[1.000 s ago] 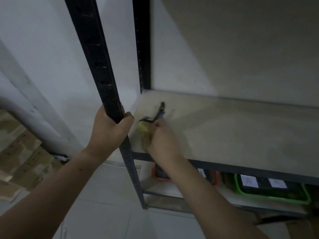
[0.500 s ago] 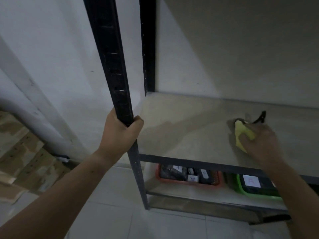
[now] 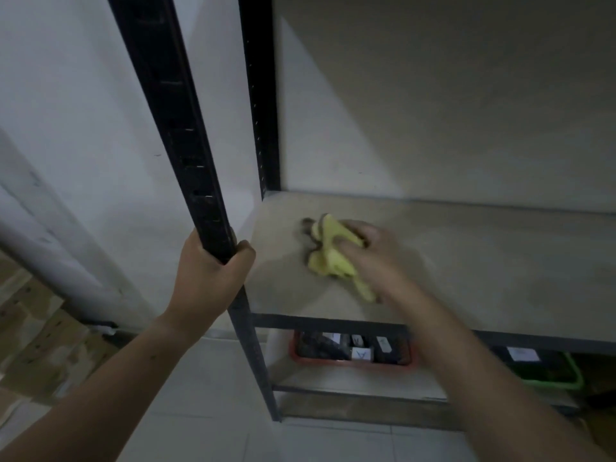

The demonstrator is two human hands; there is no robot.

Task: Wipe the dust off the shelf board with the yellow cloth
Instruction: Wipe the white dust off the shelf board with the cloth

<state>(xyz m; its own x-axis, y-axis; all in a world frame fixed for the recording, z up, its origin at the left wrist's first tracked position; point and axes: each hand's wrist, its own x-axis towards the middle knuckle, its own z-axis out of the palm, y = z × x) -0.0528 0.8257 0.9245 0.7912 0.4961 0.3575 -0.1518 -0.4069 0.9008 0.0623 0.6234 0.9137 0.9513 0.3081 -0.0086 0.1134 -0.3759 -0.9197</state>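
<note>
Wiping is the step in hand: my right hand (image 3: 373, 251) presses the bunched yellow cloth (image 3: 333, 258) onto the left part of the shelf board (image 3: 483, 261), fingers curled over it. My left hand (image 3: 213, 271) grips the black front post (image 3: 186, 155), fingers wrapped round it. Next, I judge, comes a sweep right along the board. A red tray (image 3: 353, 365) and a green tray (image 3: 566, 381) sit on the shelf below, out of the way.

Little can be read. At 6 o'clock in the view, a white label (image 3: 361, 354) in the red tray (image 3: 353, 364) carries a dark mark like the letter A. The others beside it are blurred. At 4 o'clock, the green tray (image 3: 566, 385) has an unreadable white tag (image 3: 521, 354).
</note>
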